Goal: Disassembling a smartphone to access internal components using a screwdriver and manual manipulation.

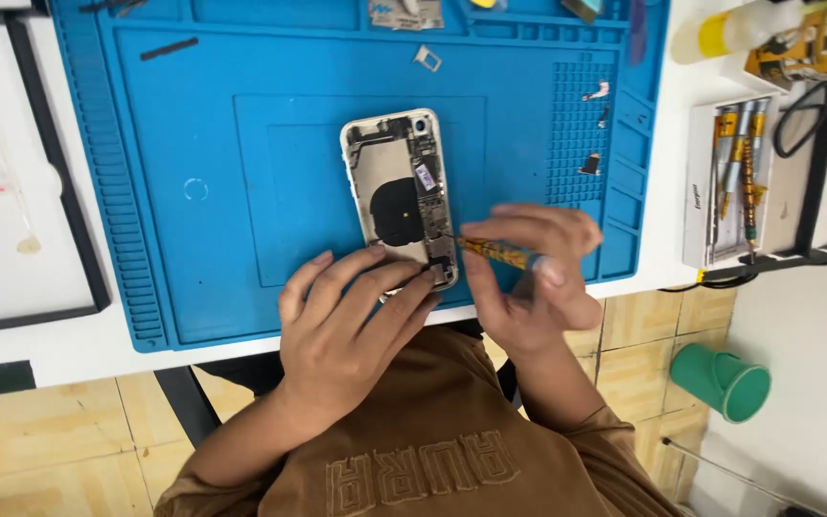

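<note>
An opened white phone housing [394,191] lies face up on the blue work mat [193,172], its dark round coil and small boards showing. My left hand [346,321] rests on the housing's near end, fingers spread over its lower edge. My right hand [533,278] grips a yellow-handled screwdriver [500,254], held nearly level, with its thin tip touching the lower right side of the housing.
A small metal tray piece [427,58] and tiny parts [591,165] lie on the mat's right grid. A white box of yellow screwdrivers [729,182] stands to the right, a squeeze bottle [734,31] behind it. A green cup [723,381] sits on the floor.
</note>
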